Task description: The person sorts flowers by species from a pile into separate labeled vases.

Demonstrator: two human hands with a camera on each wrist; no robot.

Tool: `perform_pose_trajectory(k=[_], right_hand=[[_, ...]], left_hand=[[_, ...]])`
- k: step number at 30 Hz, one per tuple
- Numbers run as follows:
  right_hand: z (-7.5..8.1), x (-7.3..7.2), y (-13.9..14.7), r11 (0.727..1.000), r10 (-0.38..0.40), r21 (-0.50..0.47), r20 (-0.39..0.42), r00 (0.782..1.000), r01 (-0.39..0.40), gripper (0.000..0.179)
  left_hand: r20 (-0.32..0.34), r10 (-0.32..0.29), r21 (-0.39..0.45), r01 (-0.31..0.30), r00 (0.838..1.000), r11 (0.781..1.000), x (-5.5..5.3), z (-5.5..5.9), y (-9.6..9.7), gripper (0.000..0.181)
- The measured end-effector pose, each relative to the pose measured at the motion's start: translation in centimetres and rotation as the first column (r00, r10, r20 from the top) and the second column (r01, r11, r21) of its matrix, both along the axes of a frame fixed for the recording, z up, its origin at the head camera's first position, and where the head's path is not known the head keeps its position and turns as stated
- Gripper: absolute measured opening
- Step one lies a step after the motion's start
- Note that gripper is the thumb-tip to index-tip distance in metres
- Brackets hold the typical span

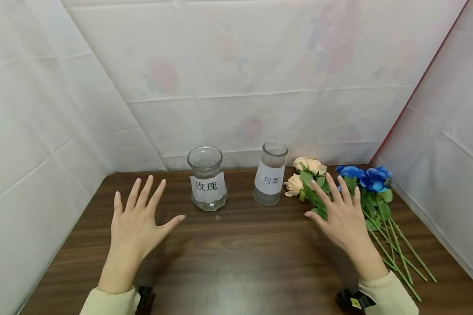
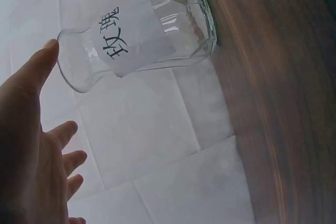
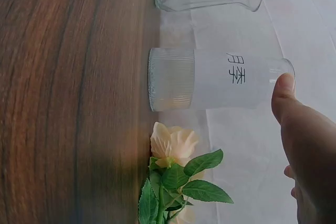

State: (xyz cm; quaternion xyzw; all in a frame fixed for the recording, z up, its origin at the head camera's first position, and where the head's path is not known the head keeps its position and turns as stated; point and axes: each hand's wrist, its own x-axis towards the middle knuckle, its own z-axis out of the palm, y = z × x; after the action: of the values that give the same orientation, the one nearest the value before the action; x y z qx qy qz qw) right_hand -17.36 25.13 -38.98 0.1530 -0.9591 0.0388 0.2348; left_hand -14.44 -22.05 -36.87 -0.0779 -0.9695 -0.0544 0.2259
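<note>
Fingers spread and holding nothing, my left hand (image 1: 135,229) hovers over the left of the table, left of a wide-mouthed glass vase (image 1: 206,205) with a white paper label (image 1: 209,187) reading 玫瑰. My right hand (image 1: 344,221), also spread and holding nothing, overlaps the flowers in the head view. A straight glass vase (image 1: 266,199) labelled 月季 stands just left of it. Cream artificial roses (image 1: 294,184) and blue artificial flowers (image 1: 375,179) lie on the right, their green stems (image 1: 402,253) pointing toward the front. The right hand hides part of the leaves.
The dark wooden table (image 1: 228,271) backs onto a white cloth wall (image 1: 236,113). More white cloth (image 1: 449,175) borders the right side, near the blue flowers and stems. Another cloth sheet (image 1: 35,175) hangs along the left edge.
</note>
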Motion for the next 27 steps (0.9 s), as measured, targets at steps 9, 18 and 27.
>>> perform_pose_trajectory(k=[9,18,27], right_hand=[[0.1,0.0,-0.2,1.0,-0.013,-0.017,-0.014,1.0,0.012,0.089],[0.2,0.2,-0.5,1.0,-0.006,-0.028,-0.008,1.0,0.006,0.087],[0.4,0.4,-0.5,0.999,-0.007,-0.053,-0.02,1.0,0.006,0.083]], left_hand=[[0.033,-0.034,0.047,0.032,0.999,0.998,-1.0,0.1,0.1,0.099],[0.096,-0.11,0.155,0.094,0.989,0.983,-4.0,-0.3,0.8,0.095],[0.13,-0.226,0.379,0.162,0.965,0.911,-7.7,-1.0,1.5,0.086]])
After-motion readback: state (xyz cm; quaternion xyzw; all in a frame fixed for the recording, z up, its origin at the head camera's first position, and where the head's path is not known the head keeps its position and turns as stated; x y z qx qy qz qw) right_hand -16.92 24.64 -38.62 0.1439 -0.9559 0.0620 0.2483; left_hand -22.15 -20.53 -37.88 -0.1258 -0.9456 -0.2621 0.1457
